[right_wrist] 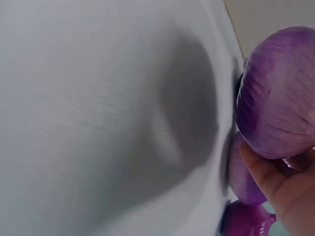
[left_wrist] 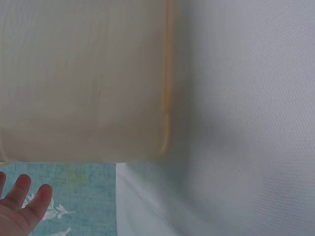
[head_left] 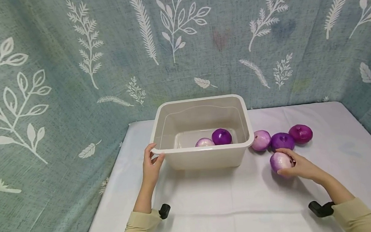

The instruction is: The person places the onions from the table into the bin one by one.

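At the front left corner of a beige plastic bin [head_left: 202, 158], my left hand [head_left: 151, 167] holds the rim, thumb at the front and fingers at the side. In the left wrist view its fingertips [left_wrist: 44, 192] show beside the bin wall. My right hand [head_left: 303, 166] grips a pale purple onion [head_left: 279, 162] between thumb and fingers, raised off the cloth with a shadow under it. Behind that onion lie a pinkish onion [head_left: 261, 141], a dark purple onion [head_left: 282, 141] and a magenta onion [head_left: 301, 134]. Inside the bin are a dark purple onion [head_left: 221, 136] and a partly hidden pale onion [head_left: 204, 142].
A white cloth [head_left: 207, 210] covers the table under the bin and the onions. Green leaf-patterned curtains [head_left: 107, 56] hang close behind the table and along its sides. The bin's right wall stands right beside the pinkish onion.
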The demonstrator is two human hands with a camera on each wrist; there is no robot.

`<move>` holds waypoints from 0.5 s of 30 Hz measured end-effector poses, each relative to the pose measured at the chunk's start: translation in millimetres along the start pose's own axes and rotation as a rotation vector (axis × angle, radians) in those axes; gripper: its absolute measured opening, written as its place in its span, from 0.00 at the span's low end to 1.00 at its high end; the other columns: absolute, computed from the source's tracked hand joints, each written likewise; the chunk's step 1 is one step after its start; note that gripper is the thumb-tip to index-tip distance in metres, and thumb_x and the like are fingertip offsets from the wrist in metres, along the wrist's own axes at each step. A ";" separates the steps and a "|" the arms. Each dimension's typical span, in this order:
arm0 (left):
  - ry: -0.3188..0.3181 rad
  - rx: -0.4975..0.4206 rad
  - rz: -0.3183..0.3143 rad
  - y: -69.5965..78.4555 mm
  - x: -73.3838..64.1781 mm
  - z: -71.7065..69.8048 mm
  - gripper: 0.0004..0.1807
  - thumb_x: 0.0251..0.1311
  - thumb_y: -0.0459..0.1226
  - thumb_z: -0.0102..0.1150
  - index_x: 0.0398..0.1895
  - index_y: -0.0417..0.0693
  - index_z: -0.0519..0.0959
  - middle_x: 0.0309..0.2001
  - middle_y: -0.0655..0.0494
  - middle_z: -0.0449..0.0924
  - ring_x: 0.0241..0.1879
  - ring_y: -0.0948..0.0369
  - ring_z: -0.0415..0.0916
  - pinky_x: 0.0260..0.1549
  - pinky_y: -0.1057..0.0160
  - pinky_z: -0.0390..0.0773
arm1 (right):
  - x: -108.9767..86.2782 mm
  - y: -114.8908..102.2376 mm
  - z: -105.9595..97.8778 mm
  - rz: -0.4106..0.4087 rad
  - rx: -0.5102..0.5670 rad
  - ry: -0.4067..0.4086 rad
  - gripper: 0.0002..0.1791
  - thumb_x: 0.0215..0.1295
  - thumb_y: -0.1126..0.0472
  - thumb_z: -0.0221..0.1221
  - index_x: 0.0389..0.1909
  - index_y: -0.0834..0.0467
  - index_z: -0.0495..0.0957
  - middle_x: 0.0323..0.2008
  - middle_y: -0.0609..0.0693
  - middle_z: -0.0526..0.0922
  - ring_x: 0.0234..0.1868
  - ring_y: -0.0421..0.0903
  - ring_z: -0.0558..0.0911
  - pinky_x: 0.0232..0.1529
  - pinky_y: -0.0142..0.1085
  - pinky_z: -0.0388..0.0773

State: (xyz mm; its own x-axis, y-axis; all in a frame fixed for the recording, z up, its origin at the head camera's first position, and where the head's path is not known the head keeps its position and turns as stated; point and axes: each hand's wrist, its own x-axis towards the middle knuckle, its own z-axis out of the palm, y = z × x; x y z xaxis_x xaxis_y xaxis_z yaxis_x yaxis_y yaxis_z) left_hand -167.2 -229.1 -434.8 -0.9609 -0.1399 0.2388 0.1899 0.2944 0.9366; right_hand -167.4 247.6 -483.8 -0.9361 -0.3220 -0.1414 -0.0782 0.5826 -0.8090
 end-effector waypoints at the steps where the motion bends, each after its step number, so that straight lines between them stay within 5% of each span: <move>1: 0.000 -0.001 -0.002 -0.1 0.0 0.0 0.26 0.60 0.28 0.51 0.62 0.39 0.58 0.61 0.38 0.60 0.42 0.67 0.68 0.37 0.75 0.71 | 0.4 -1.1 -1.5 0.001 0.001 -0.002 0.42 0.52 0.54 0.64 0.65 0.58 0.54 0.56 0.69 0.64 0.52 0.60 0.70 0.43 0.47 0.71; 15: 0.006 -0.010 -0.004 2.4 0.3 1.1 0.26 0.60 0.28 0.51 0.61 0.38 0.58 0.61 0.38 0.60 0.45 0.62 0.66 0.38 0.75 0.70 | 6.3 -18.2 -25.6 0.003 -0.001 -0.021 0.42 0.55 0.53 0.62 0.67 0.57 0.51 0.60 0.69 0.58 0.55 0.64 0.66 0.44 0.50 0.72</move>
State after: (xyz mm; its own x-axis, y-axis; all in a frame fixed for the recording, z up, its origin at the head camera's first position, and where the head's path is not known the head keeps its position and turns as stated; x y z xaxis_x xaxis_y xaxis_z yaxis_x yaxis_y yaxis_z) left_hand -167.3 -227.3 -432.8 -0.9605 -0.1469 0.2363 0.1877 0.2847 0.9401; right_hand -180.6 254.1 -455.3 -0.9291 -0.3357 -0.1555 -0.0758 0.5841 -0.8081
